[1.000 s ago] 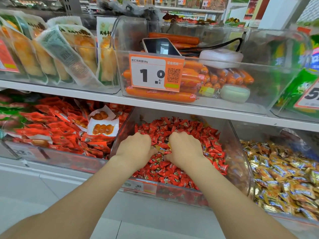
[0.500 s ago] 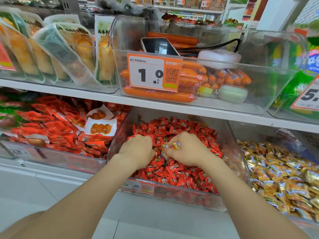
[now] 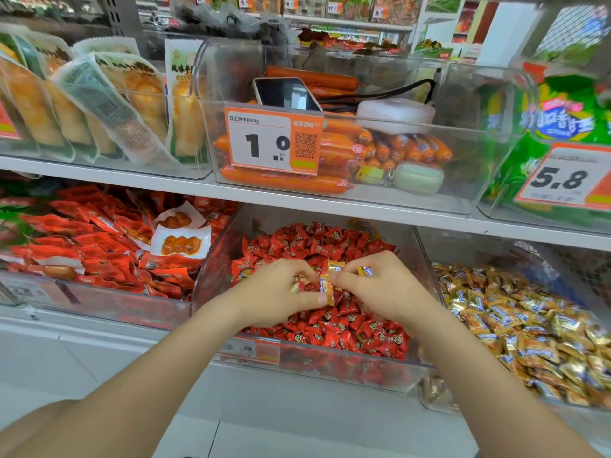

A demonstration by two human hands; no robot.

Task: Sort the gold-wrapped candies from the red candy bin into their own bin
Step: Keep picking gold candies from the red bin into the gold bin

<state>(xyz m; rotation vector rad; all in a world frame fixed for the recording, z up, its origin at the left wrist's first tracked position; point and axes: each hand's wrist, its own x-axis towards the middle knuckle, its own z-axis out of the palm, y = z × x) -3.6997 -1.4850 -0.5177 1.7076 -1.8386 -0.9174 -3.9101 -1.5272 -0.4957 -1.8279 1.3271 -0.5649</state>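
Head view: I am partway through picking. Both hands are over the middle of the red candy bin. My left hand has its fingers curled, pinching gold-wrapped candies. My right hand is clenched on more of them, with one poking out past the knuckles. I cannot tell how many I hold.

I judge the next move is to carry this handful right, over the shared wall, and let go above the gold bin without dropping any among the red candies.

The gold bin, just right of the red one, is heaped with the same wrappers. A bin of red snack packets is on the left, and the sausage bin is on the shelf above.
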